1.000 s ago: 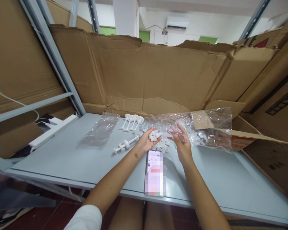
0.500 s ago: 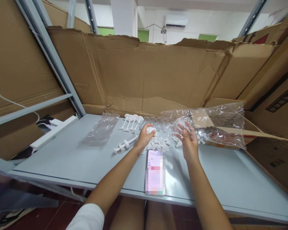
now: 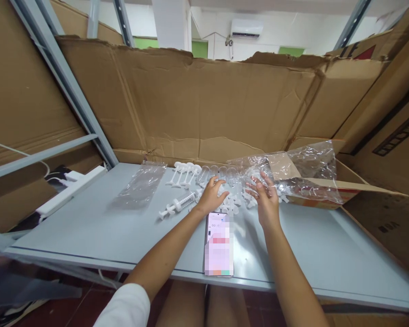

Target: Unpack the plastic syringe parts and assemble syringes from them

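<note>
My left hand is over a heap of small white plastic pieces, its fingers and thumb apart with nothing between them. My right hand grips a clear plastic bag by its near side, fingers curled against the film. More white pieces lie under and around the bag's left end. Behind my left hand stand several clear barrels in a row. White plungers rest to their left. In front of those lies a syringe, with ribbed barrel and white plunger.
A phone showing a timer lies near the table's front edge. Another clear bag lies flat at left, by a white power strip. Cardboard walls the back. An open carton sits at right.
My left hand has let go of the white pieces it held, and its fingers have spread over the heap. My right hand stays at the bag. The whole view has shifted slightly.
</note>
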`<state>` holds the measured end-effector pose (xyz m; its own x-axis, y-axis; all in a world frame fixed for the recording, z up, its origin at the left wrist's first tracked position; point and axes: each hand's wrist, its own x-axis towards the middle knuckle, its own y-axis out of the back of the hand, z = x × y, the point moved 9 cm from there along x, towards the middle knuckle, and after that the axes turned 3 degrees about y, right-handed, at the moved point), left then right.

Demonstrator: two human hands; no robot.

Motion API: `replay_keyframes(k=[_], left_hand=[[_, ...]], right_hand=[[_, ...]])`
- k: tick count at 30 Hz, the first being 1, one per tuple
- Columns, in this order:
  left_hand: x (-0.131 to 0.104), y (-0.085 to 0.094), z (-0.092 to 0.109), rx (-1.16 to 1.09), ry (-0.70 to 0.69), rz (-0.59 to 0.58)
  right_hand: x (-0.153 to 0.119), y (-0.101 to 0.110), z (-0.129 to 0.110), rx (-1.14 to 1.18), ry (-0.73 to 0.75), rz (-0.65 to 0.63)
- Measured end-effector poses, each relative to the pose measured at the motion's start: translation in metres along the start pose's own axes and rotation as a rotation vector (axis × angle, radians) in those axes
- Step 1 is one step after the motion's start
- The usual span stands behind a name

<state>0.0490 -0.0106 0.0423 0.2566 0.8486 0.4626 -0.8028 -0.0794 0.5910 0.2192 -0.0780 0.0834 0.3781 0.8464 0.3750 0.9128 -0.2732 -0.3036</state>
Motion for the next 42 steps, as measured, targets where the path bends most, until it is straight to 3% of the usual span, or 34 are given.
replay_keyframes(k=[10,12,16,20,22,25,27,30,32,34,37,42], left_hand=[[0.006,0.038,0.021,-0.214,-0.089,0.270],[0.004,0.044,0.022,-0.344,-0.054,0.254],[0.000,0.046,0.008,-0.682,0.160,0.171],[-0.005,0.050,-0.011,-0.808,0.360,0.119],[-0.005,0.054,-0.017,-0.812,0.399,0.090],[-0.004,0.062,-0.021,-0.803,0.396,0.063],[-0.005,0.064,-0.021,-0.771,0.385,-0.010],[-0.012,0.054,-0.009,-0.685,0.339,-0.339],[-0.023,0.047,0.002,-0.644,0.305,-0.560],[-0.029,0.047,0.011,-0.649,0.295,-0.633],[-0.025,0.052,0.018,-0.722,0.320,-0.513],[-0.013,0.058,0.011,-0.713,0.377,-0.163]], right_hand=[[-0.001,-0.003,0.005,0.017,-0.050,-0.003],[-0.002,-0.006,0.007,0.052,-0.093,-0.029],[-0.006,-0.018,0.013,0.099,-0.201,-0.165],[-0.014,-0.030,0.019,0.071,-0.297,-0.305],[-0.014,-0.030,0.021,0.069,-0.297,-0.308],[-0.008,-0.018,0.022,0.066,-0.258,-0.195],[-0.003,-0.007,0.024,0.057,-0.239,-0.097],[0.003,0.005,0.026,0.038,-0.220,-0.010],[0.004,0.007,0.027,0.018,-0.219,-0.016],[0.002,0.001,0.030,-0.006,-0.249,-0.084],[-0.006,-0.016,0.035,-0.046,-0.316,-0.249],[-0.020,-0.035,0.041,-0.088,-0.372,-0.405]])
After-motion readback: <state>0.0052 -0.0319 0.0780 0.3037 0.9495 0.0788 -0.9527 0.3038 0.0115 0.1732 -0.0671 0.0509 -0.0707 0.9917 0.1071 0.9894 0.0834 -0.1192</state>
